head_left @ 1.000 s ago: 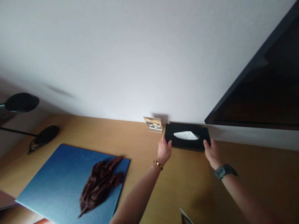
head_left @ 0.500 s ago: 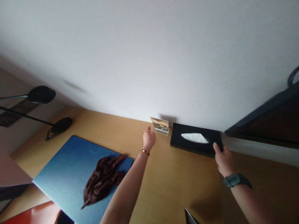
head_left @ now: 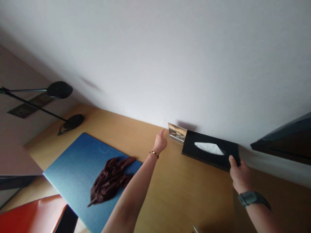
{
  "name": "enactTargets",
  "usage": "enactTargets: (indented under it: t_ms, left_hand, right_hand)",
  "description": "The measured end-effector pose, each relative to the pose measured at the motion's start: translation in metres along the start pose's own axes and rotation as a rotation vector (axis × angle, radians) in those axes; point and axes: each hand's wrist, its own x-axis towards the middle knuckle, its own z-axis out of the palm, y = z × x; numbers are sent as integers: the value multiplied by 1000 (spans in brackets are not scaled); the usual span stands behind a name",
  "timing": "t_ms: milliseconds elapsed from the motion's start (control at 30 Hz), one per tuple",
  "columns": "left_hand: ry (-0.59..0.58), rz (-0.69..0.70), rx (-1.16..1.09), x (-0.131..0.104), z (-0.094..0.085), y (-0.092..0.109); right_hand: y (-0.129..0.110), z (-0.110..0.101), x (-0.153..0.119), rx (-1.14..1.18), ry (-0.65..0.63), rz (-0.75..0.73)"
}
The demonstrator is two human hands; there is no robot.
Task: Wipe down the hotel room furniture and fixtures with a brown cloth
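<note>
My right hand (head_left: 240, 174), wearing a dark watch, grips the right end of a flat black tissue box (head_left: 209, 158), thumb on top. A white tissue (head_left: 210, 148) shows in the slot. My left hand (head_left: 160, 142), with a beaded bracelet, is just left of a small clear stand holding a picture card (head_left: 178, 132). Its index finger is stretched out and the others partly bent, with nothing visibly held. The stand leans back near the wall, right beside the box's left end; whether they touch I cannot tell.
On the wooden desk (head_left: 175, 181) lies a blue mat (head_left: 73, 174) with a crumpled dark brown cloth (head_left: 109, 183) on it. A black desk lamp (head_left: 74, 121) stands at the left. A dark screen (head_left: 289, 142) is at the right, and an orange-red chair (head_left: 36, 216) at the lower left.
The gap between the card stand and the tissue box has closed. My left hand's fingers have drawn in a little, while my right hand stays on the box. The view has shifted slightly.
</note>
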Motion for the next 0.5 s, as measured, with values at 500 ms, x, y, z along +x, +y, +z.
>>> enactTargets:
  t_ms: [500]
  left_hand:
    - [16,-266,535,-217,-130,-191]
  right_hand:
    - [-175,44,-40,-7,-215,-900]
